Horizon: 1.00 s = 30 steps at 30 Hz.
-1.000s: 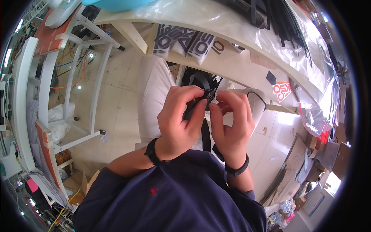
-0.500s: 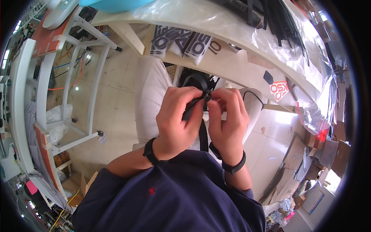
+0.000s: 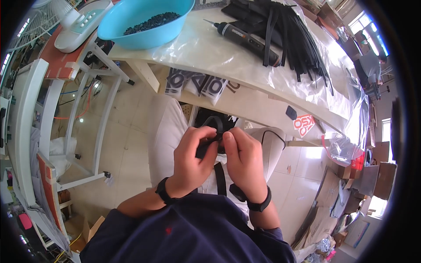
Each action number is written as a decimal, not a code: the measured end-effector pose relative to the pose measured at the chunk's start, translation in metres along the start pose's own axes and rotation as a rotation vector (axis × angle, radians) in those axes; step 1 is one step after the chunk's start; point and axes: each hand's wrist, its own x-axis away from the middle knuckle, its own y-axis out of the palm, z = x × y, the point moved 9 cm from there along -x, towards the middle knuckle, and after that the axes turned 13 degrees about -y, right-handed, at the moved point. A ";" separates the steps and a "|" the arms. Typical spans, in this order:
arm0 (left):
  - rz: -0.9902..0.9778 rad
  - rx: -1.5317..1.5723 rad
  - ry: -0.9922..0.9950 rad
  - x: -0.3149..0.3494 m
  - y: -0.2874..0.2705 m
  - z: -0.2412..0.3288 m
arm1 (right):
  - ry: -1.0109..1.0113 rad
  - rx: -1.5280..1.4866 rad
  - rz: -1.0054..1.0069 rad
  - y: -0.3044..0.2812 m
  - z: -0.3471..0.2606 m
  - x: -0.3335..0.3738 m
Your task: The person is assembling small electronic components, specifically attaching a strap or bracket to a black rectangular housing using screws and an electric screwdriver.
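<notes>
Above my lap, a looped black strap (image 3: 214, 124) is pinched between the thumb and fingers of my left hand (image 3: 193, 151). Close beside it, the closed fingertips of my right hand (image 3: 244, 153) meet the strap; whatever small piece they pinch is hidden by the fingers. A length of black webbing (image 3: 220, 179) hangs down below the hands toward my shirt. Behind the hands, more black material (image 3: 206, 116) lies in an opening under the table edge.
The plastic-covered table (image 3: 193, 59) ahead bears a blue basin (image 3: 144, 39) of small black parts, an electric screwdriver (image 3: 247, 41) and a bundle of black straps (image 3: 302, 48). Printed bags (image 3: 195, 84) sit on the shelf below. A white-framed stand (image 3: 103, 127) is at left.
The view has tilted up, showing more of the tabletop, basin and screwdriver. My hands stay together at the strap; the right fingers have closed more tightly.
</notes>
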 end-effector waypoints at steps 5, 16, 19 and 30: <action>-0.164 0.325 -0.225 -0.016 -0.009 -0.033 | -0.260 0.164 0.139 -0.046 -0.029 -0.071; -0.188 0.672 -0.453 -0.020 -0.044 -0.048 | 0.039 0.993 -0.202 -0.099 0.048 -0.187; -0.271 0.856 -0.474 -0.020 -0.044 -0.051 | -0.028 1.048 -0.244 -0.092 0.048 -0.202; -0.586 1.585 -0.418 -0.024 -0.024 -0.039 | -0.288 0.598 -0.284 -0.046 0.071 -0.199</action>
